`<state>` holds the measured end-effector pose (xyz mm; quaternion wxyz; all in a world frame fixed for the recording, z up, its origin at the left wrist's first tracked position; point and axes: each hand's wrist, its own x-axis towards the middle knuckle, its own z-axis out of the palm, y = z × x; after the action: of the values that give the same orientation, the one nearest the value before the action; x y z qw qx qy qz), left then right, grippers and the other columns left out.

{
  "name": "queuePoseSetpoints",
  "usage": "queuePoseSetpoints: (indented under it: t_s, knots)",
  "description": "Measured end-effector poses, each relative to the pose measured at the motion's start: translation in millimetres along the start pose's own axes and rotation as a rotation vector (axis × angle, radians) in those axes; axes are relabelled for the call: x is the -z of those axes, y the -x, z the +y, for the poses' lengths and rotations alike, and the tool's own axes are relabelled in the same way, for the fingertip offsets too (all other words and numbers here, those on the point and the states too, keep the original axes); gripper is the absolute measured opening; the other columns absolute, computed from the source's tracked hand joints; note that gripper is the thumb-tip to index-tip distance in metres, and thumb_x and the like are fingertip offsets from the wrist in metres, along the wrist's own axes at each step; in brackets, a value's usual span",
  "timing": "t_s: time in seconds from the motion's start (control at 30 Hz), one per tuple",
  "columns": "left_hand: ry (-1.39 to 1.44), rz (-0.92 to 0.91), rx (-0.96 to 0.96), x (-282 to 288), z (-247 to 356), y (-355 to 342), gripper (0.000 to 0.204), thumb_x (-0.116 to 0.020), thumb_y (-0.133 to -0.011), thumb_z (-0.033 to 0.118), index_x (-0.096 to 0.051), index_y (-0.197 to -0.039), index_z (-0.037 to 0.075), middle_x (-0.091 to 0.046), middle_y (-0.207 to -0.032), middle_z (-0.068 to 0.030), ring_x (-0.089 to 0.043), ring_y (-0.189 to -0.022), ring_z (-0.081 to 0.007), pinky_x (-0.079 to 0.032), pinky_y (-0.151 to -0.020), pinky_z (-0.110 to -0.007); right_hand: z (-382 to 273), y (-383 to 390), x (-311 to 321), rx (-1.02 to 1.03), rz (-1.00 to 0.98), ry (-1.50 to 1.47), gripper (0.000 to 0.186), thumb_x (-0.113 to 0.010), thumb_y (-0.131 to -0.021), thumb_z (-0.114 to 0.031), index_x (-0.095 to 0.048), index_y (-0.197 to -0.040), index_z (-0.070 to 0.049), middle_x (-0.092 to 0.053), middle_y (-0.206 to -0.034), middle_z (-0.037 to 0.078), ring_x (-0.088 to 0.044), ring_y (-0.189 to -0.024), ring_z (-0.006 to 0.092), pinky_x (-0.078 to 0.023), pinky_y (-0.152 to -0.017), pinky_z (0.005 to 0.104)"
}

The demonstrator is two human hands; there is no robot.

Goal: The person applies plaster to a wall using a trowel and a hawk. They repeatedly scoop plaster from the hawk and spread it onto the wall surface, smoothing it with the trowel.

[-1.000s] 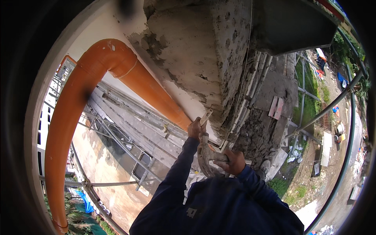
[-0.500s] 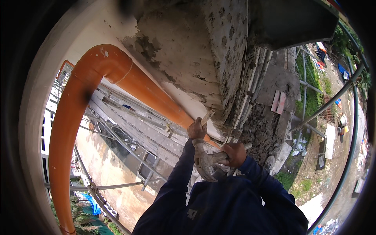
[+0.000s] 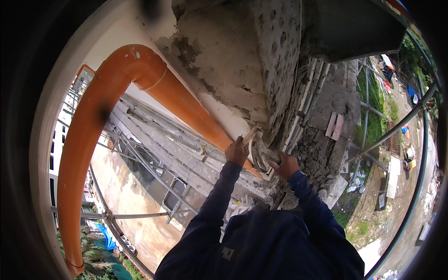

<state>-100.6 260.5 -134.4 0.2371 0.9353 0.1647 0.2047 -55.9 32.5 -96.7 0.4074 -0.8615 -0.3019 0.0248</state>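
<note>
My left hand [image 3: 237, 151] grips a pale, mortar-caked tool [image 3: 257, 151], close against the orange pipe [image 3: 182, 107]. My right hand [image 3: 285, 164] is closed on the tool's grey handle at its right side. The tool is raised against the lower end of the rough, partly plastered concrete face [image 3: 214, 56], beside some pale battens [image 3: 312, 88] running along its edge. Its exact shape is partly hidden by my hands.
Scaffold planks [image 3: 158, 144] and tubes [image 3: 392, 130] surround me high above the ground. On the deck at right lie lumpy mortar [image 3: 317, 161] and short pinkish boards [image 3: 333, 126]. A dark overhanging panel [image 3: 354, 30] is at top right.
Since half a second ago the tool has swung up and away from my body toward the concrete face. My right hand has risen with it; my left hand stays gripping near the pipe.
</note>
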Motion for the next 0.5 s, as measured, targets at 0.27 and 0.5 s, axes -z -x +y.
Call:
queuePoseSetpoints:
  t_s: [0.27, 0.5]
  knots:
    - [-0.079, -0.048, 0.077, 7.3, 7.0, -2.1, 0.021, -0.065, -0.085, 0.025, -0.054, -0.093, 0.01, -0.065, -0.072, -0.0198, -0.064, -0.071, -0.0434, -0.048, -0.063, -0.056, -6.9, 16.5, 14.4, 0.445, 0.014, -0.203, 0.051, -0.079, -0.073, -0.05, -0.063, -0.087, -0.004, -0.061, -0.062, 0.015, -0.065, -0.059, 0.0356, -0.051, -0.054, 0.0402]
    - [-0.158, -0.013, 0.057, 18.0, 18.8, 0.7, 0.026, -0.066, -0.086, 0.03, -0.056, -0.094, 0.007, -0.065, -0.073, -0.0215, -0.064, -0.07, -0.0418, -0.049, -0.061, -0.053, -13.6, 26.8, 11.9, 0.072, 0.059, -0.415, 0.061, -0.067, -0.084, -0.057, -0.063, -0.098, 0.002, -0.061, -0.064, 0.019, -0.067, -0.061, 0.0335, -0.051, -0.055, 0.0383]
